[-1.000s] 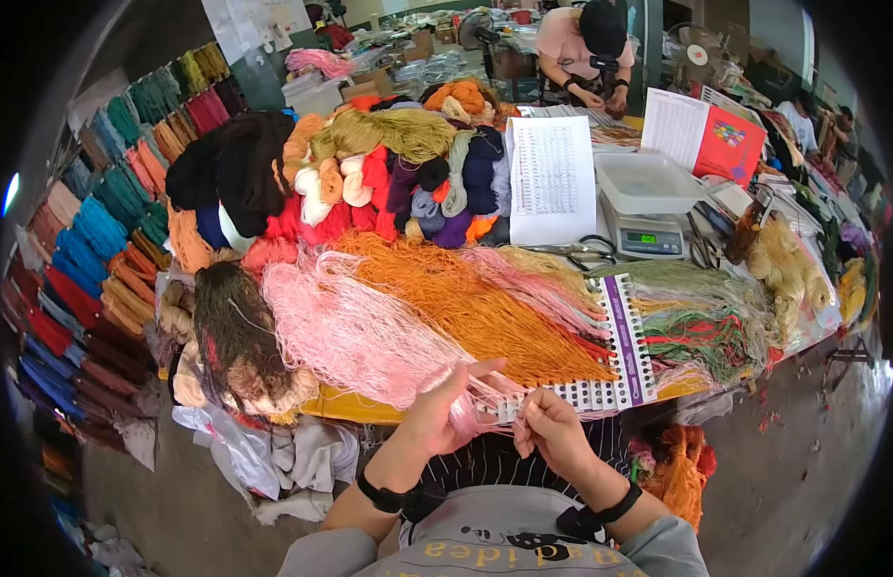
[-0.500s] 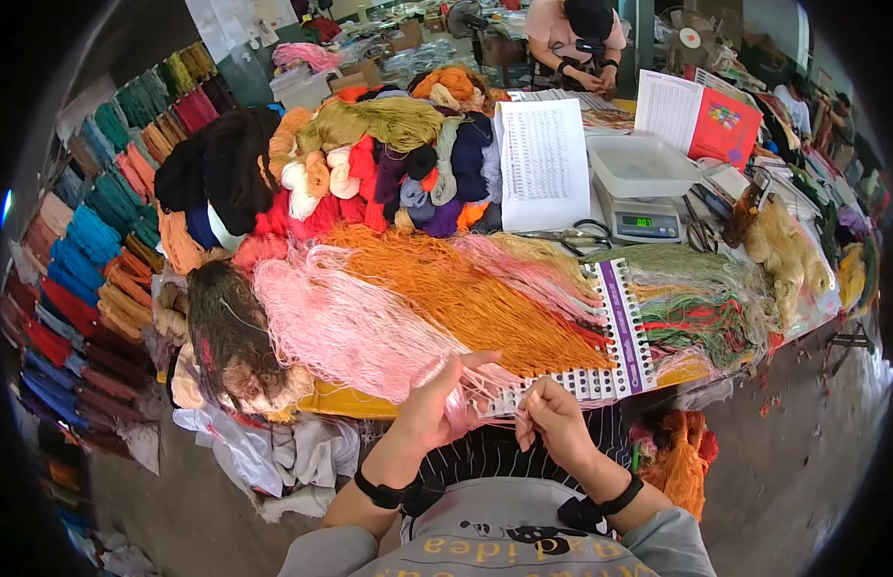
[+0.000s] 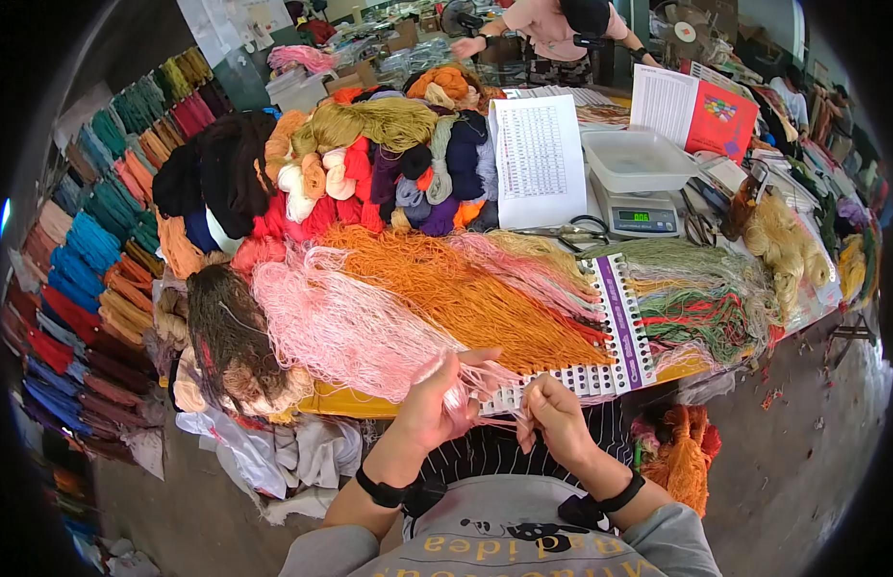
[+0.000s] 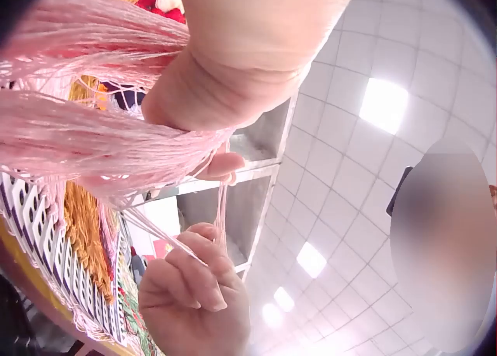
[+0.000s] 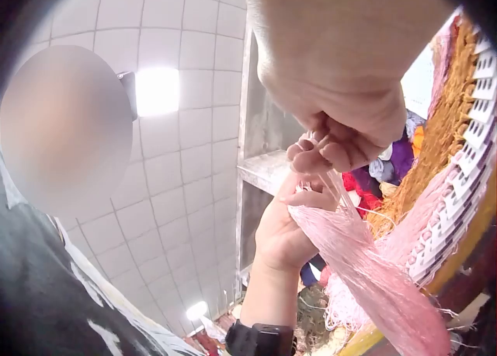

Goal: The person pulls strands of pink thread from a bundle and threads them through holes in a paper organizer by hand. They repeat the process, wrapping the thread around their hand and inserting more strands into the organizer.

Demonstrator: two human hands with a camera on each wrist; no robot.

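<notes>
A large bundle of pale pink thread (image 3: 340,327) lies across the front of the table, its end running into the left hand (image 3: 435,404). In the left wrist view the left thumb lies over a thick pink hank (image 4: 101,142). The right hand (image 3: 554,418), fingers curled, pinches a few pink strands drawn out from that hank; the right wrist view shows these strands (image 5: 335,186) between both hands. Beside the hands is a white strip with punched holes (image 3: 581,382), and orange thread (image 3: 485,313) lies behind it.
Behind the threads stand a printed sheet (image 3: 538,159), scissors (image 3: 586,231) and a digital scale (image 3: 636,216) with a plastic tray. Coloured skeins (image 3: 369,130) are heaped at the back left. Another person (image 3: 562,34) stands across the table.
Both hands keep their hold, with the right hand's fingers shifting slightly. The person across the table has straightened and spread their arms. The head view has shifted a little.
</notes>
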